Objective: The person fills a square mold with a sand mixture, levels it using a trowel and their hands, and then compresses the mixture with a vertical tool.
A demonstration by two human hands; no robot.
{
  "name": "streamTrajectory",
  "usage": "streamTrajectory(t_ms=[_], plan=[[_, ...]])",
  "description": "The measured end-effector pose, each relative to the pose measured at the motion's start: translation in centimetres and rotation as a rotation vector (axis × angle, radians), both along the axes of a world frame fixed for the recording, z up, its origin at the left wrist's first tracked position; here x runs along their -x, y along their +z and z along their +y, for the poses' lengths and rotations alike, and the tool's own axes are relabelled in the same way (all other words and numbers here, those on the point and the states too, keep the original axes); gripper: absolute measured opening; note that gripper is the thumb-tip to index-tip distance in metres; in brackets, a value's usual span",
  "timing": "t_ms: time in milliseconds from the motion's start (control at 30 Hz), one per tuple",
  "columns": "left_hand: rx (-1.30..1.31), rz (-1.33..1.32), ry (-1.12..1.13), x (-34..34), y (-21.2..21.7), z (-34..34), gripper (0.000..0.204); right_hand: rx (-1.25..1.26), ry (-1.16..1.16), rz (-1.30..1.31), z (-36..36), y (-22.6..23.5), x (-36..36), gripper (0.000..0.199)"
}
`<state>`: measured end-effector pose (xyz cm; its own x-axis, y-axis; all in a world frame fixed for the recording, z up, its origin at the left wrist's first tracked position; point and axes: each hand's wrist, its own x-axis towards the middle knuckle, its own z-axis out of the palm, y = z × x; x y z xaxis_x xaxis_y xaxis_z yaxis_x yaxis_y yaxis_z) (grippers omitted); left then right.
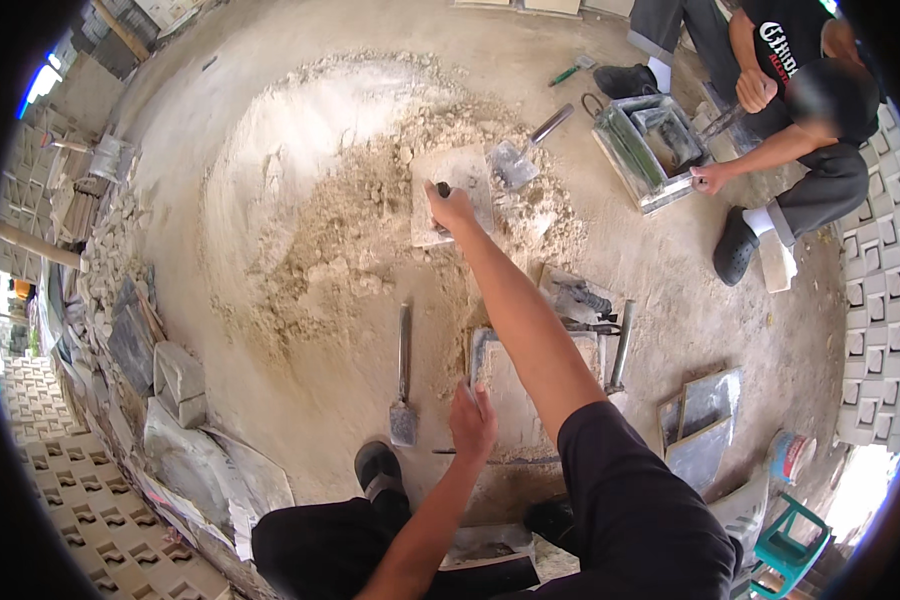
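Observation:
My right arm reaches forward over a heap of pale, crumbly powder (pixel 340 240). At its end my right hand (pixel 452 210) is closed round the dark handle of a float, whose flat, pale board (pixel 467 165) lies on the heap. My left hand (pixel 473 425) is closed at the near left side of a rectangular mould frame (pixel 480 350) on the ground before me. Pale material fills the mould, partly covered from view by my right forearm. A short-handled shovel (pixel 513 163) rests on the heap, right of the float.
A flat-headed tool (pixel 403 420) lies left of the mould, a metal-handled tool (pixel 623 345) right of it. At the upper right a crouching person (pixel 805 130) has a hand on another mould box (pixel 650 150). Panels (pixel 700 430), a bucket (pixel 790 457) and a green stool (pixel 792 550) stand lower right. Rubble (pixel 110 250) lines the left.

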<state>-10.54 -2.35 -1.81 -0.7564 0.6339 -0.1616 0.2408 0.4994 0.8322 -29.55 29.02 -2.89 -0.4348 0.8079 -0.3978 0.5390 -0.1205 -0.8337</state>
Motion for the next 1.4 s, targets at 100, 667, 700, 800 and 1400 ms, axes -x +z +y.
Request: streamTrajectory(t_ms=[100,667,700,800,1400], plan=[[-0.003,0.012,0.0,0.2,0.6,0.3,0.043,-0.235,-0.049,-0.123,1.0,2.2,-1.5,0.066],[0.096,-0.017,0.033,-0.2,-0.7,-0.4,0.051,-0.05,0.324,-0.372,-3.5,6.1,-20.2,0.048],[0.107,0.013,0.038,-0.2,-0.8,-0.5,0.051,-0.013,0.289,-0.333,-3.6,5.6,-20.1,0.047],[0.135,0.049,0.054,-0.6,-0.9,-0.5,0.052,0.019,0.17,-0.172,-5.3,5.3,-21.5,0.06],[-0.182,-0.002,0.072,0.0,-1.9,-1.1,0.06,-0.432,0.233,-0.208,-16.1,15.3,-36.9,0.059]])
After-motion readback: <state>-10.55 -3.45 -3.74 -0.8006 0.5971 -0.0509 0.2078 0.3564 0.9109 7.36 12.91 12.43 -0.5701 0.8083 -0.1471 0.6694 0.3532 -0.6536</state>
